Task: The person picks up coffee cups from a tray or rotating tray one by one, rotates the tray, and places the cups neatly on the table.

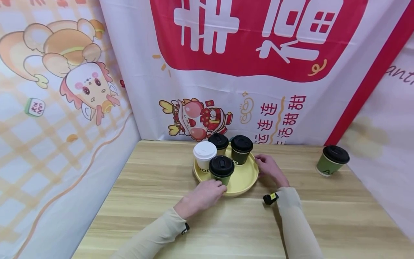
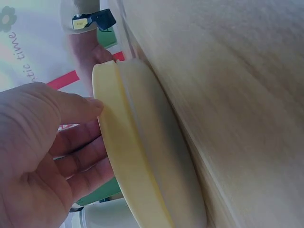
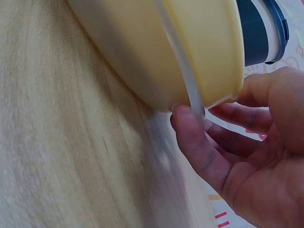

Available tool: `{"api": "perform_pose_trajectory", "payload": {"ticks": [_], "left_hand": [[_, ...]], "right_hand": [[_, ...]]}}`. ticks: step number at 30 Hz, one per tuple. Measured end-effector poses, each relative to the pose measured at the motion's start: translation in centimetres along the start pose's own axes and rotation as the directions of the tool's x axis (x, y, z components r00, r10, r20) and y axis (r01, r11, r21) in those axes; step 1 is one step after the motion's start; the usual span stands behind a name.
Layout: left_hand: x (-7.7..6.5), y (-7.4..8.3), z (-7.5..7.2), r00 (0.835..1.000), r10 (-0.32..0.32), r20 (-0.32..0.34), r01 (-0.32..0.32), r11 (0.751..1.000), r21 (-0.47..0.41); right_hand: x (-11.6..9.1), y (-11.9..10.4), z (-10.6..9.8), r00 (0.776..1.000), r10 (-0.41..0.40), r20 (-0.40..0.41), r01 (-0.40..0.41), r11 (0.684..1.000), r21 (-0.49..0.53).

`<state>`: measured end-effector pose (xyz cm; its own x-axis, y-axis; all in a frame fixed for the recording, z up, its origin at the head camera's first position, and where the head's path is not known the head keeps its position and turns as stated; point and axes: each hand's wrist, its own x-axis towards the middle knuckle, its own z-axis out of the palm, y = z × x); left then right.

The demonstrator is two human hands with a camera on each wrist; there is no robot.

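Note:
A round yellow tray (image 1: 240, 185) stands on the table with several lidded paper coffee cups on it. Near its front is a green cup with a black lid (image 1: 222, 167); beside that is a white cup (image 1: 205, 154). Behind them are a brown cup (image 1: 219, 141) and a dark green cup (image 1: 240, 154), both black-lidded. My left hand (image 1: 203, 196) holds the front rim by the green cup, thumb on the rim (image 2: 124, 142) and fingers inside it. At the right edge, my right hand (image 1: 269, 166) pinches the tray; its thumb (image 3: 192, 137) presses the outer side.
Another green paper cup (image 1: 331, 160) with a black lid stands apart on the table's right side. The wooden table (image 1: 139, 201) meets a printed cloth backdrop (image 1: 145, 118) behind the tray. Printed cloth also hangs at left and right.

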<state>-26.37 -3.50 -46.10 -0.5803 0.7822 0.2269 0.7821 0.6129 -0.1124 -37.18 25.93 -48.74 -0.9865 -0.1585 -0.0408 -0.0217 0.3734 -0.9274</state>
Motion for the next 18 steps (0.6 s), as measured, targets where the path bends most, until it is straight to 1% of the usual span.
{"api": "perform_pose_trajectory", "payload": {"ticks": [3, 8, 13, 15, 18], "left_hand": [[-0.1, 0.1, 0.0, 1.0, -0.001, 0.002, 0.001, 0.999, 0.037], [-0.6, -0.2, 0.2, 1.0, -0.019, 0.002, 0.019, 0.999, 0.046], [-1.2, -0.8, 0.1, 1.0, -0.024, 0.001, 0.024, 0.999, 0.044], [-1.4, -1.2, -0.1, 1.0, -0.021, 0.0, 0.021, 0.999, 0.031], [-1.7, -1.7, -0.4, 0.999, -0.04, 0.002, 0.04, 0.999, 0.005]], "right_hand": [[0.3, 0.5, 0.0, 1.0, 0.0, -0.004, 0.0, 1.0, -0.01], [0.3, 0.8, 0.2, 1.0, 0.001, 0.007, -0.001, 1.0, 0.002], [0.1, 0.8, 0.0, 1.0, -0.018, -0.008, 0.018, 0.999, -0.033], [0.1, 0.7, -0.1, 1.0, -0.018, -0.012, 0.018, 0.999, -0.042], [0.1, 0.6, -0.2, 1.0, -0.022, -0.006, 0.022, 0.999, -0.038]]}}
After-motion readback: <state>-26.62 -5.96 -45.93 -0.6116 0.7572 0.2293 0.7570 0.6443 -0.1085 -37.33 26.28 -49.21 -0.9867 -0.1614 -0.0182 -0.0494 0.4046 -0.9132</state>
